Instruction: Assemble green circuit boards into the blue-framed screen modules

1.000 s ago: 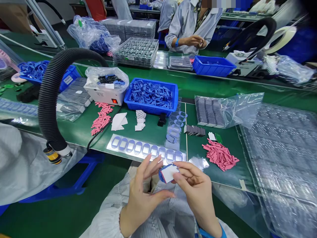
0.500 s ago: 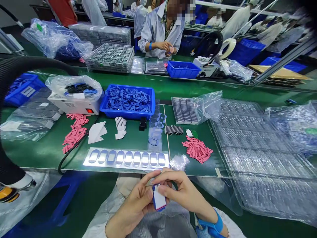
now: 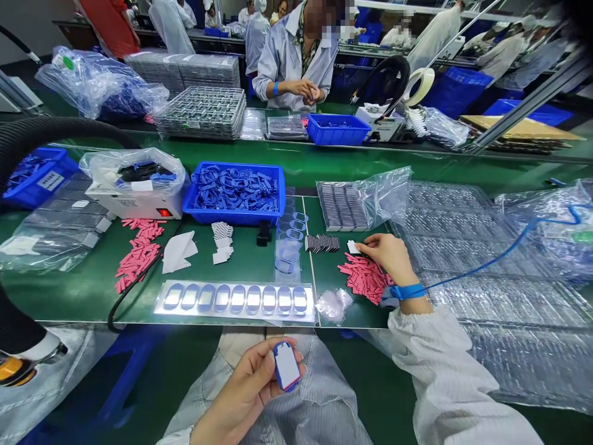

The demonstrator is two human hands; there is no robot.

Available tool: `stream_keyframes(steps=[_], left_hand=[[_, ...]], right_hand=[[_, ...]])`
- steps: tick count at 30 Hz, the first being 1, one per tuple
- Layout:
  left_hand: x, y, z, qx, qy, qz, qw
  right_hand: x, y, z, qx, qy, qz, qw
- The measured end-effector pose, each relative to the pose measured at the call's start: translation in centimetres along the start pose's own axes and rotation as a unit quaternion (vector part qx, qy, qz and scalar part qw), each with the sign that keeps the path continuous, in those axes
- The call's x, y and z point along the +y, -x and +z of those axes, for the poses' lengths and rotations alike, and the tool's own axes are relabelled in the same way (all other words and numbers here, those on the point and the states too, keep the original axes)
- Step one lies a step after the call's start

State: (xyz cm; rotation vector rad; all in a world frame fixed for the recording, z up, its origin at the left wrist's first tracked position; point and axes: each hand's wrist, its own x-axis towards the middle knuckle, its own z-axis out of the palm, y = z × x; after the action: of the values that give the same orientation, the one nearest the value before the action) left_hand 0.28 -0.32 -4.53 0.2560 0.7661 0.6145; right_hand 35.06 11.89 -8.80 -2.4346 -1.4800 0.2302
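Observation:
My left hand (image 3: 252, 383) is closed around a small blue plastic housing (image 3: 286, 366), held low over my lap. A white rectangular pad fills the housing's upward face, with a thin pink edge at its lower end. Reached out over the table, my right hand (image 3: 388, 254) wears a blue wrist strap (image 3: 407, 290) with a cord. Its thumb and fingertips are pinched together at the edge of a small white piece (image 3: 353, 247); what lies between them is hidden. Just below that hand is a pile of pink strips (image 3: 364, 277).
A blue bin (image 3: 280, 204) of blue plastic parts stands mid-table. Oval film stickers on a strip (image 3: 160, 306) lie at the front edge. Dark magnet-like blocks (image 3: 323, 243) sit left of my right hand, clear trays (image 3: 463, 247) to its right. A co-worker (image 3: 291, 55) sits opposite.
My right hand has let go of the blue housing and moved forward and right to the small white piece. My left hand keeps the housing, now slightly further left.

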Motion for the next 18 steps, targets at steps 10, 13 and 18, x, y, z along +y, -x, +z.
stream_keyframes(steps=[10, 13, 18], left_hand=[[-0.1, 0.4, -1.2, 0.006, 0.008, 0.019, 1.0], [-0.2, 0.4, -1.0, 0.006, 0.016, 0.023, 1.0], [0.0, -0.2, 0.3, -0.018, -0.024, 0.046, 0.998]], right_hand=[[-1.2, -0.1, -2.5, 0.02, 0.053, 0.003, 0.998], [-2.3, 1.5, -3.6, 0.035, 0.006, -0.008, 0.999], [-6.6, 7.7, -4.2, -0.014, -0.174, -0.087, 0.981]])
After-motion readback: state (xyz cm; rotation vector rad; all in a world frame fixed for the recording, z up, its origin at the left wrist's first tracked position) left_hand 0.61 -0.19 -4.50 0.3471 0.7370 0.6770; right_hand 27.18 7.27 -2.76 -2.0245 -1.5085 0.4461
